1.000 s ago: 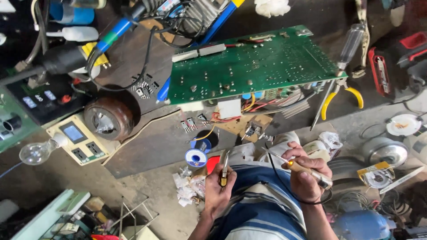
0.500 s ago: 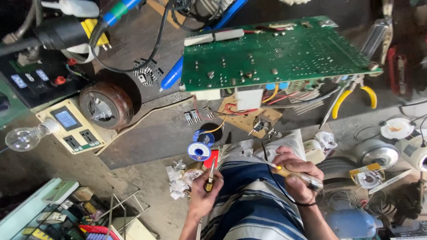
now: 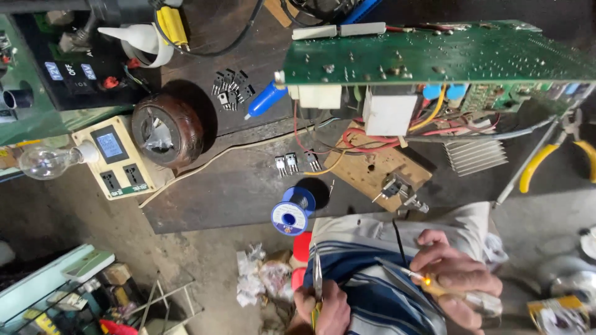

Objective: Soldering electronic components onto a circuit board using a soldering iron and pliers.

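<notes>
Head camera, looking down: the person's left hand (image 3: 323,310), at the six o'clock edge of the frame, is pinched shut around a pair of slim metal tweezers with yellow grips (image 3: 317,282), tips pointing toward twelve o'clock. The right hand (image 3: 456,282), at about four o'clock, is closed around a pen-shaped soldering iron with a yellow handle (image 3: 434,286), a small orange light glowing on its body, its thin tip aimed toward the left hand. Both hands hover over a blue-and-white striped shirt (image 3: 366,291). Whether the tweezers grip a part cannot be told.

The tweezers look light, stiff and springy, best held at the yellow grips; the iron looks light too, safe only at its handle, away from the metal tip.

Just beyond the hands, toward twelve o'clock, stands a blue spool of solder wire (image 3: 290,216) on a dark metal sheet (image 3: 217,186), near three small black transistors (image 3: 292,164). Farther out at one o'clock a large green circuit board (image 3: 434,56) sits tilted over a tangle of coloured wires. At nine o'clock lie a cream socket box with a small screen (image 3: 115,161), a clear glass bulb (image 3: 46,161) and a brown wound coil (image 3: 166,130). Yellow-handled pliers (image 3: 546,158) rest at three o'clock.
</notes>
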